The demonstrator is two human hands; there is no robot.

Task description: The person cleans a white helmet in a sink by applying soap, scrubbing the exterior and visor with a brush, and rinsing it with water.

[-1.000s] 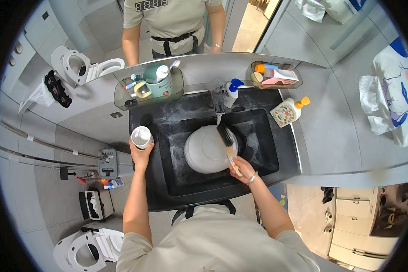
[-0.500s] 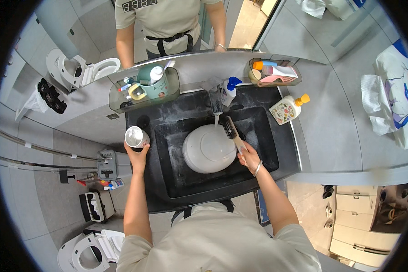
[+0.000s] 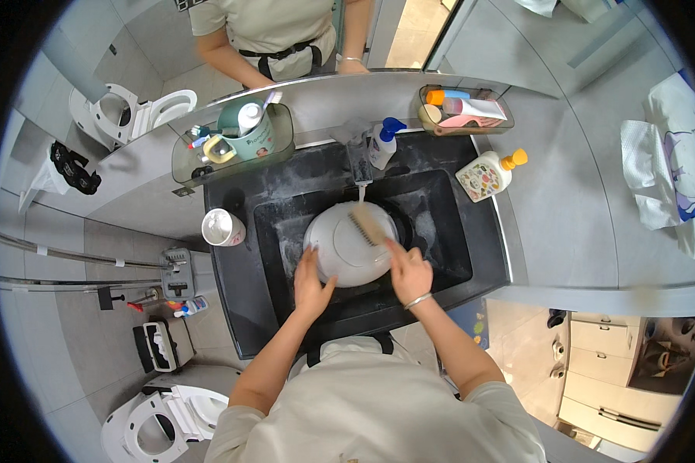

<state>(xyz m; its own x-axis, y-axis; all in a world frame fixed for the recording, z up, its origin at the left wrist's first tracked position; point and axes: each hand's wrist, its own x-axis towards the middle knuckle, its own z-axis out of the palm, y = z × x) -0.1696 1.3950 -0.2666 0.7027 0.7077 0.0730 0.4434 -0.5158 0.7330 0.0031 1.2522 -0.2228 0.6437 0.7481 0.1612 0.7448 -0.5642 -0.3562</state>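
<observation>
Bowl (image 3: 344, 251), one, whitish, round, in the sink (image 3: 444, 231), set under the tap; from my end I cannot tell what touches its underside. Brush (image 3: 369, 225), one, pale wooden back, dark bristles, slightly blurred, over the upper face of the bowl; I cannot tell how firmly the bristles meet it. Hands, two, bare: my right hand (image 3: 411, 274), bracelet at the wrist, is closed around the brush handle at the bowl's right; my left hand (image 3: 310, 289) is loosely spread, thumb apart from the fingers, laid against the bowl's near left side. Tap (image 3: 359, 164), one, at the sink's far edge, a thin stream of water falling from it near the bowl's far rim. Bench (image 3: 243, 293), black, with whitish smears, bearing three vessels: blue-topped bottle (image 3: 381, 148), beside the tap; patterned bottle (image 3: 483, 176), yellow pump, at the right edge; white cup (image 3: 225, 230), white matter inside, at the left edge. Beyond, I list two clear racks on the wall: left rack (image 3: 279, 137), holding a green mug (image 3: 256, 142); right rack (image 3: 471, 130), holding tubes. Far right: tissue pack (image 3: 683, 147). Lower left: toilet (image 3: 179, 413).
</observation>
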